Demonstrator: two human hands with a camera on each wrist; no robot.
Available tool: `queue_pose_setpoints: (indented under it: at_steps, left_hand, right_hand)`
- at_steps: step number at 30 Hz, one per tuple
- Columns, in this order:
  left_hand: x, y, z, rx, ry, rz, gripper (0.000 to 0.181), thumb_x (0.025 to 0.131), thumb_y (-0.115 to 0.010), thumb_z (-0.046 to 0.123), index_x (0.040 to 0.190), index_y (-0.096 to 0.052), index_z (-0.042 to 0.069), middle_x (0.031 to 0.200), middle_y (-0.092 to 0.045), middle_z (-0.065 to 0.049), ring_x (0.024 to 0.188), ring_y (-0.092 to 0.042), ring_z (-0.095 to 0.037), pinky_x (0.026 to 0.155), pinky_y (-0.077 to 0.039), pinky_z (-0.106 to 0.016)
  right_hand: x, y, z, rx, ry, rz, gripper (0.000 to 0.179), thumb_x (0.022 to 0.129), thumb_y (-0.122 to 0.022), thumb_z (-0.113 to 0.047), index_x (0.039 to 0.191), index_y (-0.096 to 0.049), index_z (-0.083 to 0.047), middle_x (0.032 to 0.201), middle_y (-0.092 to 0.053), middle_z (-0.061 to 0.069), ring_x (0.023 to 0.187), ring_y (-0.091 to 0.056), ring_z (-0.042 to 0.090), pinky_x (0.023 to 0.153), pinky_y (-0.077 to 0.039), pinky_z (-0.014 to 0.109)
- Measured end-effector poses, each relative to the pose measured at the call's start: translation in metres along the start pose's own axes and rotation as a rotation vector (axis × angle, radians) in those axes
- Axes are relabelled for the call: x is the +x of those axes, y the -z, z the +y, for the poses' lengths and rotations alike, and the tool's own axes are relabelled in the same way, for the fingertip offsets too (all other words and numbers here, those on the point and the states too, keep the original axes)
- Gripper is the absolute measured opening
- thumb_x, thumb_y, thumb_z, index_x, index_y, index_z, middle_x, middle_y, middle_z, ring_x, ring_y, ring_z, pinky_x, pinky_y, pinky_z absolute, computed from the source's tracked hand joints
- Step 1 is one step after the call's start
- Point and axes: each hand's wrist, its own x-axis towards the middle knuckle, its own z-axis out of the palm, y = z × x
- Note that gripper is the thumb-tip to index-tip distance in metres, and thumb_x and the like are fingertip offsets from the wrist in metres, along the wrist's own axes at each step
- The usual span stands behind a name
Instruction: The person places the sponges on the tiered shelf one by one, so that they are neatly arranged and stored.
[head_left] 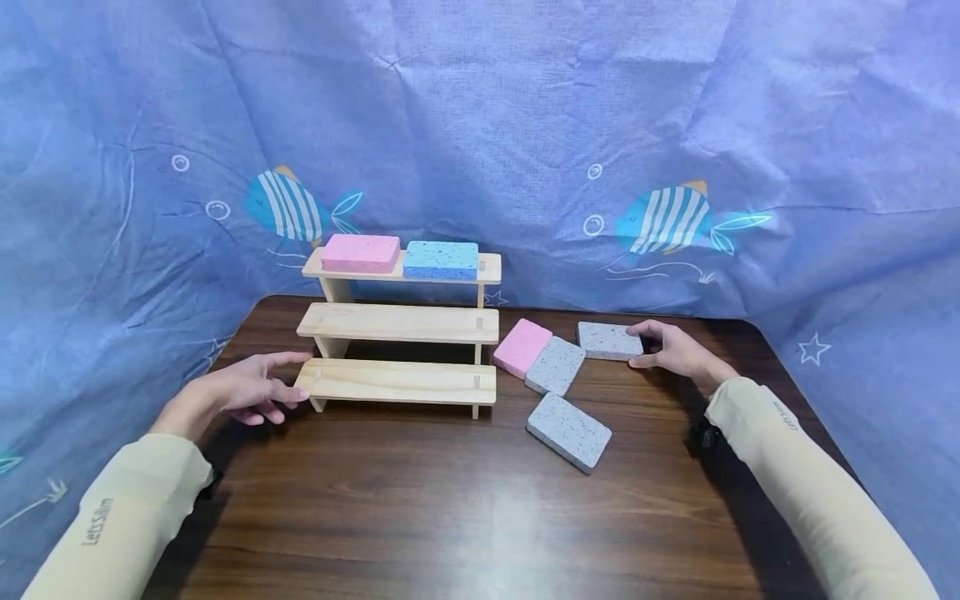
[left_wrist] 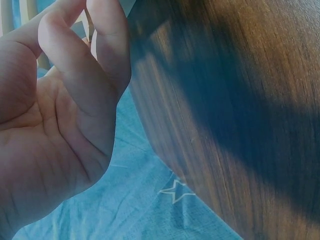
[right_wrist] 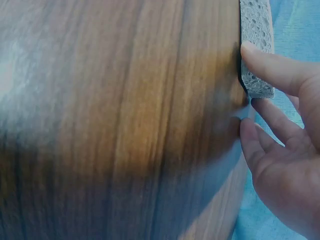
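Observation:
At the right back of the table, my right hand (head_left: pixel 678 354) pinches the end of a grey sponge (head_left: pixel 609 341), thumb on its front edge. In the right wrist view, the thumb presses the porous side of that sponge (right_wrist: pixel 257 65). My left hand (head_left: pixel 251 389) is at the left end of a three-tier wooden stand (head_left: pixel 397 382), thumb and forefinger spread apart at the lowest tier; firm contact is hard to tell. On the top tier lie a pink sponge (head_left: pixel 361 253) and a blue sponge (head_left: pixel 441 260).
Right of the stand, another pink sponge (head_left: pixel 523 347) touches a grey sponge (head_left: pixel 556 366). A further grey sponge (head_left: pixel 569 432) lies nearer the front. Behind the dark wooden table (head_left: pixel 420 517) hangs a blue fish-print cloth (head_left: pixel 487 125).

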Motion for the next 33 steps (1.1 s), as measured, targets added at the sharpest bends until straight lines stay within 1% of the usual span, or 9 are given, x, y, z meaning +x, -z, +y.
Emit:
queue_pose_setpoints:
  at_steps: [3, 8, 11, 14, 18, 21, 26, 29, 33]
  left_hand:
    - [0.0, -0.001, 0.0, 0.001, 0.004, 0.0, 0.088, 0.096, -0.073, 0.027, 0.162, -0.016, 0.011, 0.094, -0.069, -0.01, 0.064, -0.067, -0.018, 0.048, -0.049, -0.026]
    - [0.0, -0.002, -0.001, -0.008, 0.008, 0.005, 0.089, 0.095, -0.074, 0.027, 0.162, -0.017, 0.012, 0.095, -0.07, -0.011, 0.064, -0.067, -0.018, 0.048, -0.049, -0.027]
    - [0.002, -0.002, 0.0, -0.018, 0.004, 0.004, 0.09, 0.095, -0.074, 0.028, 0.162, -0.016, 0.013, 0.096, -0.07, -0.011, 0.065, -0.067, -0.018, 0.048, -0.049, -0.027]
    - [0.003, -0.001, 0.001, -0.023, 0.006, 0.005, 0.089, 0.095, -0.074, 0.027, 0.162, -0.016, 0.013, 0.096, -0.071, -0.011, 0.064, -0.067, -0.017, 0.048, -0.049, -0.026]
    - [0.002, 0.001, 0.0, -0.015, 0.008, 0.006, 0.088, 0.095, -0.074, 0.026, 0.162, -0.017, 0.013, 0.096, -0.071, -0.011, 0.064, -0.067, -0.017, 0.048, -0.049, -0.026]
    - [0.003, 0.001, 0.001, -0.011, 0.011, -0.002, 0.089, 0.095, -0.074, 0.027, 0.162, -0.017, 0.013, 0.097, -0.071, -0.012, 0.064, -0.067, -0.017, 0.048, -0.049, -0.026]
    - [0.007, 0.002, 0.0, -0.006, 0.017, -0.003, 0.089, 0.095, -0.074, 0.028, 0.162, -0.017, 0.013, 0.098, -0.07, -0.013, 0.064, -0.068, -0.017, 0.048, -0.049, -0.026]
    - [0.006, 0.002, -0.002, -0.007, 0.014, 0.0, 0.09, 0.095, -0.074, 0.028, 0.162, -0.016, 0.013, 0.096, -0.071, -0.011, 0.065, -0.068, -0.018, 0.048, -0.05, -0.027]
    - [0.007, 0.002, -0.001, -0.008, 0.004, -0.006, 0.09, 0.095, -0.074, 0.027, 0.162, -0.015, 0.013, 0.093, -0.07, -0.009, 0.066, -0.067, -0.018, 0.048, -0.049, -0.028]
  right_hand:
    - [-0.002, 0.003, -0.004, 0.032, -0.026, -0.005, 0.062, 0.09, -0.08, -0.018, 0.142, -0.052, -0.001, 0.147, -0.047, 0.023, 0.135, -0.041, 0.041, 0.105, -0.037, 0.053]
    - [-0.001, 0.007, -0.008, 0.02, 0.006, -0.015, 0.064, 0.09, -0.081, -0.023, 0.143, -0.051, -0.002, 0.143, -0.051, 0.023, 0.129, -0.049, 0.041, 0.098, -0.046, 0.043]
    - [-0.002, 0.011, -0.009, 0.021, 0.004, -0.018, 0.068, 0.09, -0.08, -0.023, 0.146, -0.047, -0.003, 0.145, -0.049, 0.023, 0.13, -0.049, 0.042, 0.096, -0.047, 0.043]
    - [-0.004, 0.012, -0.01, 0.021, -0.021, -0.024, 0.08, 0.09, -0.081, -0.026, 0.153, -0.038, -0.003, 0.145, -0.046, 0.025, 0.128, -0.049, 0.041, 0.096, -0.046, 0.045]
    - [-0.005, 0.008, -0.009, 0.042, -0.048, -0.043, 0.091, 0.089, -0.081, -0.027, 0.157, -0.028, 0.002, 0.143, -0.047, 0.026, 0.121, -0.053, 0.038, 0.089, -0.05, 0.032]
    - [-0.008, 0.005, -0.008, 0.102, -0.05, -0.043, 0.087, 0.088, -0.082, -0.02, 0.154, -0.031, 0.006, 0.139, -0.051, 0.026, 0.115, -0.056, 0.032, 0.083, -0.05, 0.023]
    - [-0.007, 0.005, -0.007, 0.158, -0.055, -0.027, 0.082, 0.086, -0.083, -0.015, 0.15, -0.036, 0.005, 0.132, -0.056, 0.024, 0.111, -0.059, 0.025, 0.082, -0.051, 0.022]
    - [-0.005, 0.006, -0.008, 0.139, -0.07, -0.033, 0.087, 0.087, -0.083, -0.019, 0.154, -0.032, 0.002, 0.14, -0.052, 0.023, 0.119, -0.056, 0.032, 0.084, -0.05, 0.022]
    - [-0.008, 0.007, -0.008, 0.124, -0.071, -0.043, 0.092, 0.088, -0.083, -0.024, 0.158, -0.028, -0.001, 0.149, -0.044, 0.022, 0.126, -0.052, 0.038, 0.088, -0.049, 0.026]
